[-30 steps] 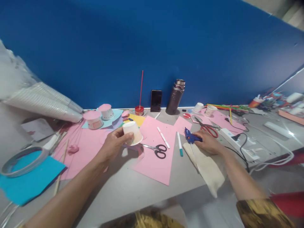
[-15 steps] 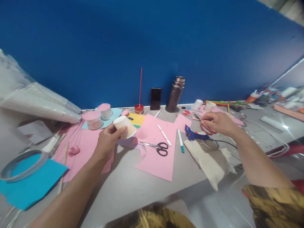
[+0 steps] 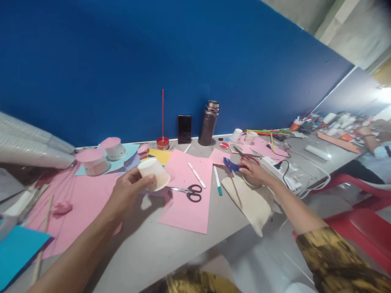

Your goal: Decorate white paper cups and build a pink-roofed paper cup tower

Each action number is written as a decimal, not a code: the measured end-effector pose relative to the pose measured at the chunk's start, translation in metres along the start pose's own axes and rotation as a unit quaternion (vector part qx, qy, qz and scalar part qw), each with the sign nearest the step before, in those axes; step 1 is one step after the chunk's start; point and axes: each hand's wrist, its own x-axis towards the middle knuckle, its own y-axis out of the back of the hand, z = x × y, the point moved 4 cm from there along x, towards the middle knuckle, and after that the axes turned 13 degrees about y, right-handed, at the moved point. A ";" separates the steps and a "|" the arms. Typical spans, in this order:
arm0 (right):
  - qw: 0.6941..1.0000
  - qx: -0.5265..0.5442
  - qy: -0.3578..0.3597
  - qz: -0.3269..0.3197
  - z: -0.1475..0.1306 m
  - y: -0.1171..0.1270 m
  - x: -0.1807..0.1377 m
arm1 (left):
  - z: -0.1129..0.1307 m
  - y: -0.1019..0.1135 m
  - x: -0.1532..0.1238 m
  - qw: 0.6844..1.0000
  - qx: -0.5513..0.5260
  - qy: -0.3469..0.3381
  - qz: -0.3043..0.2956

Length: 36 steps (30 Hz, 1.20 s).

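Note:
My left hand (image 3: pixel 131 185) grips a white paper cup (image 3: pixel 152 173) between thumb and fingers, tilted above the table. At the right, my right hand (image 3: pixel 256 173) is closed around the handle of a blue glue gun (image 3: pixel 231 164), whose nozzle points left and down over a cream cloth (image 3: pixel 249 203). Red-handled scissors (image 3: pixel 244 154) lie just behind that hand, partly hidden. Between my hands, black-handled scissors (image 3: pixel 194 193) rest on pink paper (image 3: pixel 186 217), with a white marker (image 3: pixel 196 175) nearby. A teal-tipped marker (image 3: pixel 218 181) lies beside the sheet.
Two cups with pink tops (image 3: pixel 92 162) stand at the left, near stacked cups in plastic (image 3: pixel 33 142). Against the blue wall are a phone (image 3: pixel 184 129) and a dark flask (image 3: pixel 209 124). A power strip (image 3: pixel 279 173) with cords lies right. Another person's arm (image 3: pixel 369 138) shows far right.
My right hand has moved from the red-handled scissors onto the glue gun. The left hand still holds the cup. The view has turned to the right.

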 end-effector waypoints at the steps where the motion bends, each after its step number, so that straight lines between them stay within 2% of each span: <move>1: 1.000 0.014 -0.001 0.011 0.002 0.003 0.000 | 0.003 -0.009 -0.005 0.999 0.003 0.007 -0.049; 4: 0.998 0.040 -0.006 0.044 0.006 0.006 0.000 | 0.017 -0.053 -0.028 0.972 0.047 0.015 -0.229; 7: 0.997 0.033 -0.011 0.075 0.005 -0.003 0.003 | 0.030 -0.102 -0.054 0.917 0.108 0.007 -0.383; 9: 0.995 0.014 -0.013 0.096 0.002 -0.014 0.006 | 0.034 -0.125 -0.064 0.894 0.111 -0.005 -0.434; 11: 0.994 -0.001 -0.012 0.113 -0.002 -0.026 0.009 | 0.034 -0.135 -0.067 0.890 0.106 -0.009 -0.443; 15: 0.992 -0.008 0.002 0.122 -0.005 -0.040 0.011 | 0.022 -0.128 -0.062 0.909 0.126 0.010 -0.398; 21: 0.995 0.004 0.028 0.092 -0.001 -0.033 0.010 | 0.009 -0.102 -0.057 0.926 0.129 0.024 -0.353; 23: 0.995 0.001 0.028 0.092 -0.004 -0.028 0.009 | 0.009 -0.086 -0.054 0.938 0.125 0.018 -0.322; 25: 0.994 -0.006 0.025 0.102 -0.013 -0.020 0.009 | 0.015 -0.061 -0.048 0.963 0.105 0.008 -0.250; 28: 0.992 0.006 0.034 0.118 -0.048 -0.008 0.016 | 0.035 -0.015 -0.035 0.996 0.006 -0.027 -0.086; 30: 0.992 0.042 0.035 0.117 -0.085 -0.004 0.026 | 0.049 0.009 -0.028 0.995 -0.073 -0.064 0.002; 33: 0.993 0.075 0.071 0.059 -0.151 -0.015 0.050 | 0.052 0.025 -0.016 0.987 -0.120 -0.088 0.065; 36: 0.994 0.070 0.085 -0.015 -0.199 -0.042 0.080 | 0.034 0.030 -0.002 0.988 -0.096 -0.086 0.089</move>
